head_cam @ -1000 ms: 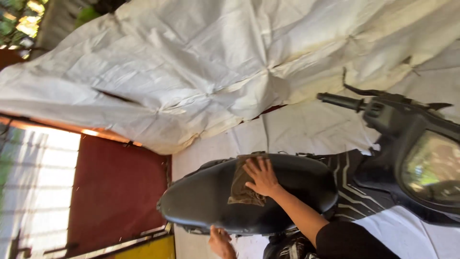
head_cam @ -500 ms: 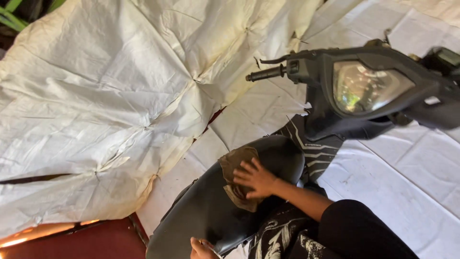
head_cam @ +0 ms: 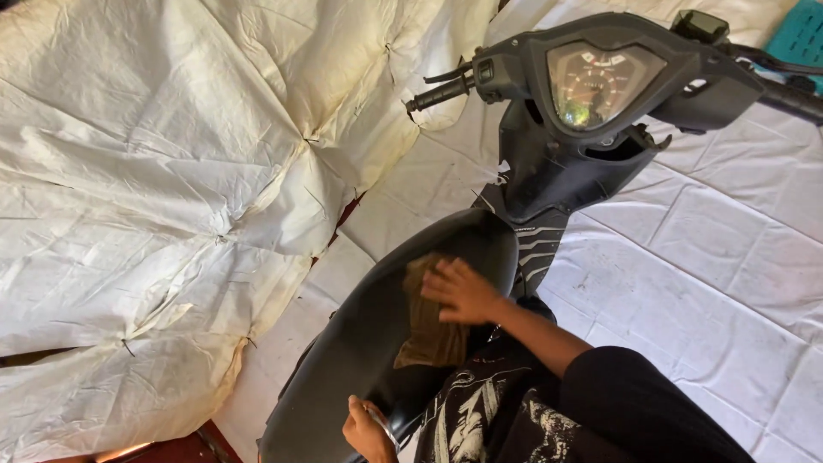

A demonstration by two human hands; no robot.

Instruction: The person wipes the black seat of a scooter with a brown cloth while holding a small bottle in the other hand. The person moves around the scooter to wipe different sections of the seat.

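Observation:
A black scooter seat [head_cam: 360, 343] runs from the bottom middle up toward the handlebar. A brown cloth [head_cam: 429, 330] lies on its front half. My right hand [head_cam: 463, 291] presses on the cloth's upper end with fingers spread, its black-sleeved arm coming from the lower right. At the bottom edge my left hand [head_cam: 367, 430] curls against the seat's near side; something thin and shiny shows at it. The scooter's instrument panel [head_cam: 600, 81] and left handlebar grip [head_cam: 437, 93] are at the top.
A crumpled white tarp [head_cam: 171, 189] hangs across the left. White sheeting [head_cam: 711, 257] covers the ground on the right. A dark printed garment [head_cam: 480, 411] lies by the seat. A teal object [head_cam: 801, 39] sits at the top right corner.
The view has swung, bringing the handlebar and panel to the top. My right hand has slid the cloth along the seat toward its front. My left hand stays at the seat's side.

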